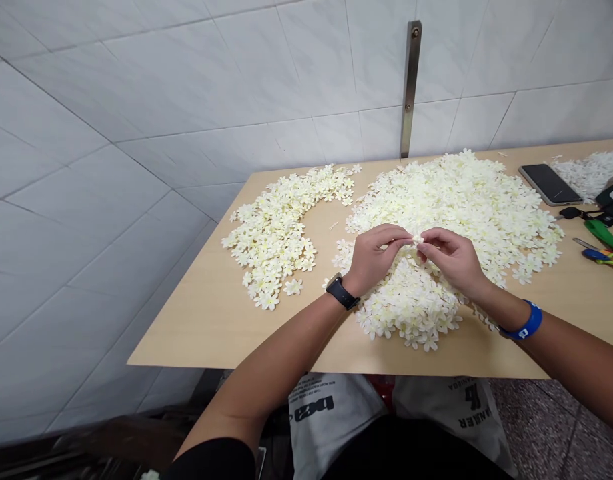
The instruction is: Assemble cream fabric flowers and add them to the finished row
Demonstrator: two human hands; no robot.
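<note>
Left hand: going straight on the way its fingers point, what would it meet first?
Past the flower at its fingers, the left hand would probably meet the right hand first, though depth is hard to judge.

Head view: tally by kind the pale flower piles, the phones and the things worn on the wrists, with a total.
Smaller flower pile and larger flower pile: 2
Phone: 1
Black watch: 1
Blue wristband: 1
Total: 5
</note>
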